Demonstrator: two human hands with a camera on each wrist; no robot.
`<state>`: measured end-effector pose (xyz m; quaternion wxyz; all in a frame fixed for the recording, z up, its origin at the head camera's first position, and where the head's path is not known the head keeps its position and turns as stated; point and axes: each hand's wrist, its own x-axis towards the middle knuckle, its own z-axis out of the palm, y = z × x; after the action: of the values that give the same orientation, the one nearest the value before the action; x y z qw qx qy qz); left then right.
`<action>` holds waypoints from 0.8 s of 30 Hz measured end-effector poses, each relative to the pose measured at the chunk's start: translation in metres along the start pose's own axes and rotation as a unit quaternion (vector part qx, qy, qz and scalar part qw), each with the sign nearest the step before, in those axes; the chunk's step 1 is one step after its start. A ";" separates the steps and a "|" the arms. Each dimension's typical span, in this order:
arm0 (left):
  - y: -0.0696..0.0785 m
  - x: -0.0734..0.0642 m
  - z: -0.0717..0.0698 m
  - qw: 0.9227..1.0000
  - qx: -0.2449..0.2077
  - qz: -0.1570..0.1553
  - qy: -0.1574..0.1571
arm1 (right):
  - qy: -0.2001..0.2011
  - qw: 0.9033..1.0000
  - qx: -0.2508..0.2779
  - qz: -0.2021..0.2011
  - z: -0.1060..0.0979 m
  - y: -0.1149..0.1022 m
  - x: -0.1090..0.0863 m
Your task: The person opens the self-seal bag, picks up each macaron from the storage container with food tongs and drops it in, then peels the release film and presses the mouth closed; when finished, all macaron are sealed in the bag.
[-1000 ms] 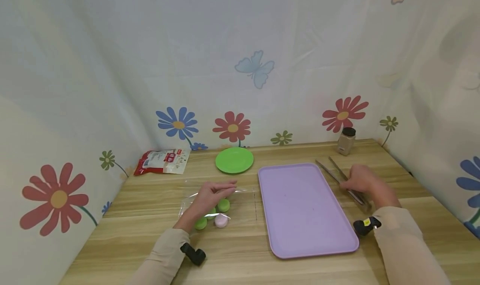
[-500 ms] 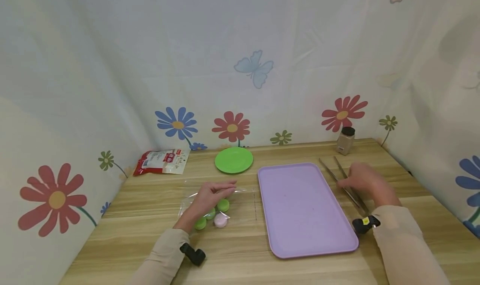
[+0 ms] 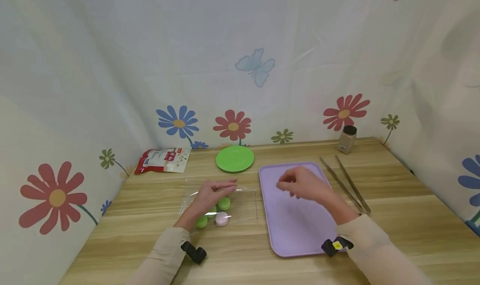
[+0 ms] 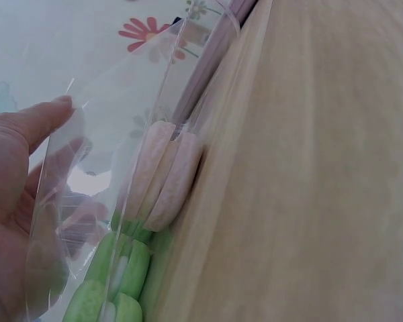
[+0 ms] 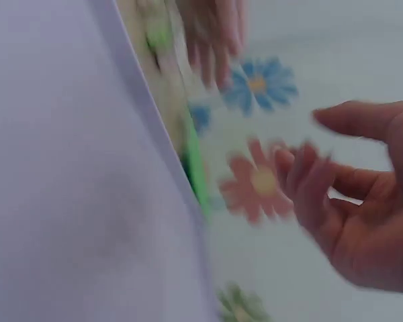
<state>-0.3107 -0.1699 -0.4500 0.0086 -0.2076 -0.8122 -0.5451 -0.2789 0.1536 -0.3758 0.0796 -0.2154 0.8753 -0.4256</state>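
My left hand (image 3: 210, 197) lies over a clear plastic bag (image 3: 241, 206) on the table, its fingers fairly straight and touching the film. In the left wrist view, the thumb shows beside the film's edge and the other fingers through it. Under the film are a pink macaron (image 3: 222, 219) and several green macarons (image 3: 224, 204), partly hidden by the hand. My right hand (image 3: 303, 184) is above the lilac tray (image 3: 300, 231), fingers loosely bent, holding nothing. Metal tongs (image 3: 346, 185) lie right of the tray, their arms spread apart at the far end.
A green plate (image 3: 235, 158) stands behind the bag. Farther left lies a red and white food packet (image 3: 163, 160). A jar with a black lid (image 3: 347, 139) is at the back right. Flowered cloth (image 3: 255, 26) hangs behind the table.
My right hand has let go of the tongs, leaving them on the table, and moved left over the tray. The left hand has stayed at the bag.
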 end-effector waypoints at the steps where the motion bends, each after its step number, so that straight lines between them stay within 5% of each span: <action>1: 0.000 0.000 0.000 1.000 0.001 0.000 -0.001 | -0.030 0.997 0.067 0.005 0.012 -0.005 0.001; 2: 0.000 0.000 0.000 1.000 0.001 -0.002 -0.001 | -0.063 0.989 0.134 0.014 0.024 -0.009 0.001; 5: 0.000 0.001 0.000 1.000 0.001 -0.007 -0.001 | -0.146 0.942 0.297 0.056 0.053 -0.018 0.000; 7: 0.001 0.001 0.000 1.000 0.001 -0.010 0.000 | -0.173 0.915 0.355 0.082 0.068 -0.022 -0.001; 9: 0.001 0.001 0.000 1.000 0.000 -0.012 0.001 | -0.179 0.900 0.384 0.098 0.078 -0.024 -0.003; 16: 0.002 0.000 -0.001 1.000 0.001 -0.015 0.000 | -0.197 0.886 0.410 0.094 0.098 -0.018 -0.004; 24: 0.004 0.004 -0.001 0.997 0.065 -0.028 0.015 | -0.213 0.891 0.396 0.059 0.106 -0.015 -0.003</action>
<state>-0.3137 -0.1682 -0.4454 0.0189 -0.1761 -0.8509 -0.4946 -0.2369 0.0711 -0.4306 0.3677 -0.1997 0.6072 -0.6754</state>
